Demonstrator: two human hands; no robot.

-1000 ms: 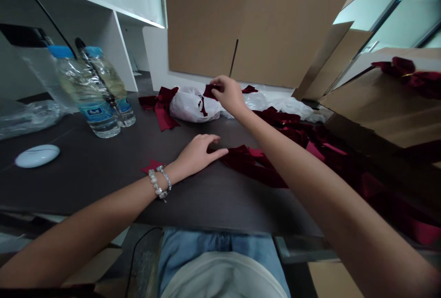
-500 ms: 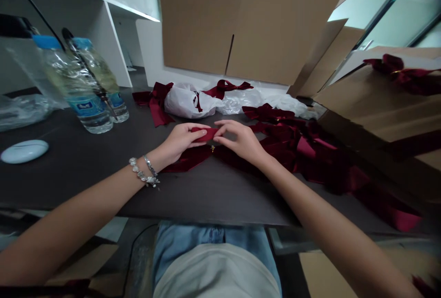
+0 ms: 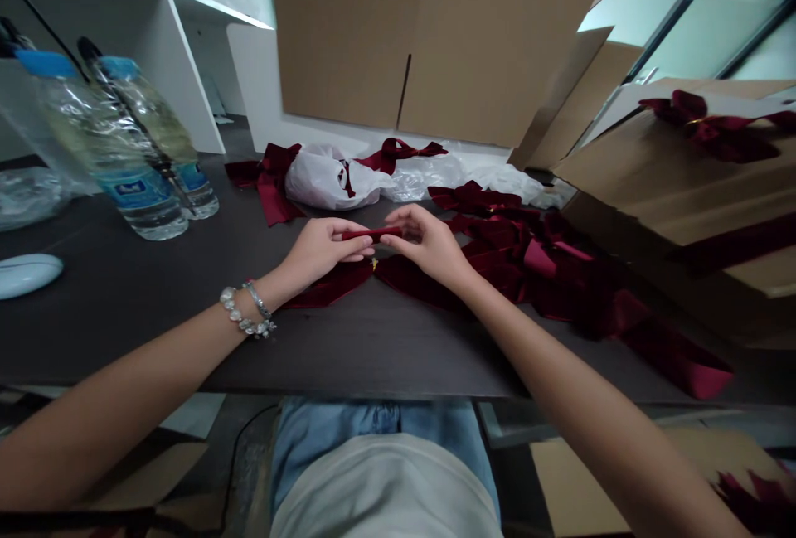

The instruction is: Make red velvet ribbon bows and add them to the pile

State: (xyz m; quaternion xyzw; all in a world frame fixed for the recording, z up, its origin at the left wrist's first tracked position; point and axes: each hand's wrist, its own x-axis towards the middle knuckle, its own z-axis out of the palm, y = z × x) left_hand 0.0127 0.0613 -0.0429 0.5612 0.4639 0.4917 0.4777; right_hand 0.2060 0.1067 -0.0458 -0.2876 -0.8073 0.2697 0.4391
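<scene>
Burgundy velvet strip (image 3: 371, 234) held level, pinched at both ends. Left hand (image 3: 323, 248) clenched on one end between thumb and fingers; right hand (image 3: 426, 244) grasping the other end with its fingertips (image 3: 393, 232). No release on either side. Two silver bead bracelets (image 3: 245, 310) on the left wrist.

Strip located in front of the white plastic bag (image 3: 329, 181), nearer the person, directly above a burgundy velvet bow (image 3: 373, 277) lying flat on the dark desk (image 3: 124, 331). Small gold-coloured fleck (image 3: 374, 264) at the bow's middle, just below the strip.

Loose pile of burgundy bows (image 3: 535, 264) to the front right of the bag. One bow (image 3: 391, 155) against the bag's right side, another (image 3: 270, 181) just left of it. Two plastic water bottles (image 3: 109, 148) well left of the bag, white computer mouse (image 3: 25, 275) further left. Cardboard box (image 3: 702, 173) well right of the bag, with a further bow (image 3: 709, 128) on top.
</scene>
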